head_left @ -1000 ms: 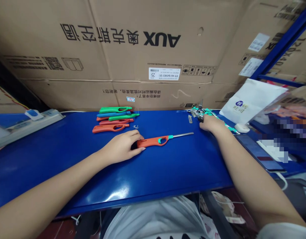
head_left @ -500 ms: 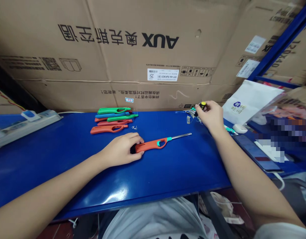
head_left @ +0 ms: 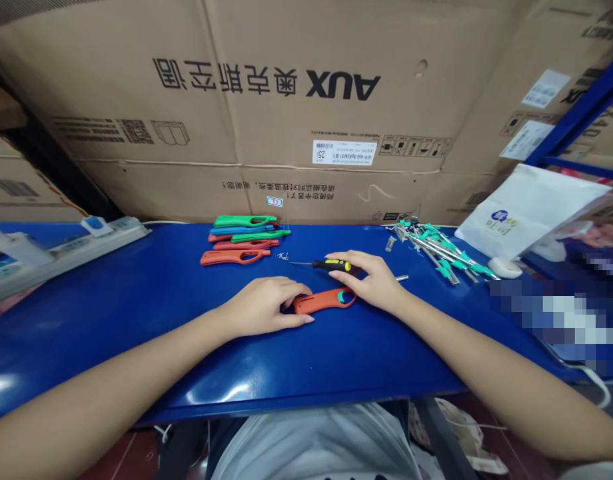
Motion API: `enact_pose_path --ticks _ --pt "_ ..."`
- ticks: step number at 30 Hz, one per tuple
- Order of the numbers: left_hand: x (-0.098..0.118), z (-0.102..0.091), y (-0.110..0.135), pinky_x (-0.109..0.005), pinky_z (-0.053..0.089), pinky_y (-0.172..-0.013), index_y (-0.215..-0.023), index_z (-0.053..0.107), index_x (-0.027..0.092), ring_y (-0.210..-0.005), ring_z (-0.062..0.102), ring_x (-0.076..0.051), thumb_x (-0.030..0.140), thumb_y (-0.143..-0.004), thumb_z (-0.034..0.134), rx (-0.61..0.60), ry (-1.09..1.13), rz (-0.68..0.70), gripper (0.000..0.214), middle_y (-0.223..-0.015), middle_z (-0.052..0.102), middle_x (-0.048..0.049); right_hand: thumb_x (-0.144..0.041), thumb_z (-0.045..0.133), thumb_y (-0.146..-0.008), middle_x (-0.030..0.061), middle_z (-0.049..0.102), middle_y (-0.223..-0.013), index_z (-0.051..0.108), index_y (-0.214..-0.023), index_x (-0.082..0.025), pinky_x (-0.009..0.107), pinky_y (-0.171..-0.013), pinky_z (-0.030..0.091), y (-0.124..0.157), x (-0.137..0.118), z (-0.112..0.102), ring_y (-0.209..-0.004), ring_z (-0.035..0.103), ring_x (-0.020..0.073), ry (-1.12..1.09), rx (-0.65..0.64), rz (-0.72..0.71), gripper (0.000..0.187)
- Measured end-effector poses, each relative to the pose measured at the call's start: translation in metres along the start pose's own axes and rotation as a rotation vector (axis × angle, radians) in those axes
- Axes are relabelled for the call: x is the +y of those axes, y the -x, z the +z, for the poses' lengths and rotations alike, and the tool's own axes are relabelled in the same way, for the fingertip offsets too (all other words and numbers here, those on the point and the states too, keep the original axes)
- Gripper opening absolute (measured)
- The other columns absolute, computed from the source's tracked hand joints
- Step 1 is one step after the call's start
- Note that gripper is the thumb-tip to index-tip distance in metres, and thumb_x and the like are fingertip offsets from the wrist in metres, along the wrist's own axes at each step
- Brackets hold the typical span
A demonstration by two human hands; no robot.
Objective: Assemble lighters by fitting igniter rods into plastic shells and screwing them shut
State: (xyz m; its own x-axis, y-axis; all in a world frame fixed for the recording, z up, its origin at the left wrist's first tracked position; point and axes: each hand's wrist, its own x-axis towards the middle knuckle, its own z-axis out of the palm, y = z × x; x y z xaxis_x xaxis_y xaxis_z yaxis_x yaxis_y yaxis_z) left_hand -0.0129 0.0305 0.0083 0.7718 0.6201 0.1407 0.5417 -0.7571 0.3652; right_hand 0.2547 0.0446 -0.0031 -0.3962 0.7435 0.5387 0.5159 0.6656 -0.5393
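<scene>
An orange gas lighter [head_left: 319, 302] with a green trigger lies on the blue table, its metal tube pointing right. Around its handle end, the fingers and thumb of my left hand [head_left: 267, 305] are closed. My right hand [head_left: 372, 280] grips a black and yellow screwdriver [head_left: 331, 265] above the lighter's trigger end, hiding part of the lighter's tube. The screwdriver's thin shaft points left, toward a few tiny screws [head_left: 283, 256]. Behind my left hand, several orange, green and blue lighter shells [head_left: 236, 257] lie stacked.
Several metal lighter tubes with green parts [head_left: 444, 250] lie in a pile at the back right, beside a white paper bag [head_left: 526, 210] and a white mouse [head_left: 505, 268]. A power strip [head_left: 81, 250] runs along the left. A large cardboard box [head_left: 266, 133] stands behind the table.
My right hand has moved left from the tube pile to the lighter, carrying the screwdriver. My left hand stays on the lighter's handle. The view has shifted a little.
</scene>
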Motion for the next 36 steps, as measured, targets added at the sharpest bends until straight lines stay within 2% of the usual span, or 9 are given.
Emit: enact_pose_path --ticks 8,16,21,26,28,31,33,36 --pt "-0.002 0.000 0.001 -0.028 0.045 -0.072 -0.117 0.067 0.022 -0.082 0.066 -0.019 0.049 -0.092 0.067 -0.005 0.007 -0.016 0.037 -0.085 0.069 -0.0002 -0.034 0.073 -0.090 0.0052 0.075 -0.123 0.075 -0.122 -0.029 0.038 -0.093 0.058 0.001 0.006 -0.001 -0.098 0.073 0.0226 0.002 -0.030 -0.014 0.032" --pt "-0.002 0.001 0.000 -0.028 0.045 -0.072 -0.115 0.068 0.022 -0.081 0.066 -0.019 0.050 -0.092 0.066 0.000 0.006 -0.008 0.037 -0.085 0.069 -0.0003 -0.034 0.073 -0.090 0.0057 0.076 -0.120 0.074 -0.125 -0.028 0.037 -0.092 0.057 0.002 0.005 0.001 -0.098 0.073 0.0225 0.005 -0.071 -0.005 0.035" --pt "-0.002 0.000 0.000 -0.028 0.045 -0.072 -0.118 0.067 0.022 -0.082 0.066 -0.019 0.050 -0.092 0.066 -0.010 0.010 -0.012 0.038 -0.084 0.069 -0.0002 -0.036 0.073 -0.090 0.0051 0.077 -0.111 0.074 -0.125 -0.029 0.035 -0.081 0.057 0.001 0.009 0.001 -0.082 0.069 0.0196 0.042 -0.063 -0.024 0.036" --pt "-0.002 -0.001 0.000 -0.027 0.045 -0.070 -0.119 0.068 0.023 -0.079 0.065 -0.018 0.050 -0.092 0.065 -0.009 0.014 -0.011 0.038 -0.083 0.068 0.0003 -0.035 0.074 -0.088 0.0042 0.078 -0.108 0.075 -0.121 -0.030 0.038 -0.085 0.056 0.001 0.008 0.001 -0.086 0.068 0.0216 0.046 -0.030 -0.039 0.033" --pt "-0.001 -0.001 0.001 -0.027 0.045 -0.069 -0.120 0.067 0.023 -0.079 0.065 -0.017 0.050 -0.092 0.065 -0.006 0.019 -0.014 0.039 -0.083 0.068 0.0005 -0.036 0.074 -0.088 0.0039 0.078 -0.112 0.076 -0.117 -0.030 0.039 -0.087 0.057 0.001 0.004 0.000 -0.089 0.069 0.0219 0.012 0.010 -0.001 0.030" --pt "-0.001 -0.001 0.001 -0.027 0.046 -0.070 -0.122 0.067 0.023 -0.079 0.065 -0.018 0.053 -0.093 0.065 -0.003 0.035 -0.015 0.043 -0.083 0.068 0.0000 -0.039 0.073 -0.087 0.0045 0.078 -0.109 0.077 -0.109 -0.027 0.037 -0.084 0.058 0.000 0.000 -0.003 -0.089 0.071 0.0214 -0.094 0.170 0.133 0.025" --pt "0.000 -0.001 0.000 -0.028 0.046 -0.072 -0.122 0.067 0.022 -0.081 0.065 -0.018 0.055 -0.093 0.064 -0.002 0.040 -0.003 0.044 -0.086 0.068 -0.0010 -0.043 0.070 -0.088 0.0035 0.077 -0.092 0.076 -0.104 -0.024 0.033 -0.072 0.057 -0.002 0.000 -0.008 -0.076 0.069 0.0182 -0.209 0.305 0.246 0.026" --pt "0.001 0.000 0.000 -0.028 0.046 -0.074 -0.121 0.066 0.021 -0.085 0.065 -0.019 0.056 -0.094 0.063 -0.003 0.035 0.025 0.044 -0.090 0.067 -0.0023 -0.050 0.072 -0.085 -0.0018 0.064 -0.066 0.073 -0.095 -0.022 0.026 -0.054 0.049 -0.006 0.006 -0.017 -0.054 0.057 0.0122 -0.394 0.467 0.358 0.030"
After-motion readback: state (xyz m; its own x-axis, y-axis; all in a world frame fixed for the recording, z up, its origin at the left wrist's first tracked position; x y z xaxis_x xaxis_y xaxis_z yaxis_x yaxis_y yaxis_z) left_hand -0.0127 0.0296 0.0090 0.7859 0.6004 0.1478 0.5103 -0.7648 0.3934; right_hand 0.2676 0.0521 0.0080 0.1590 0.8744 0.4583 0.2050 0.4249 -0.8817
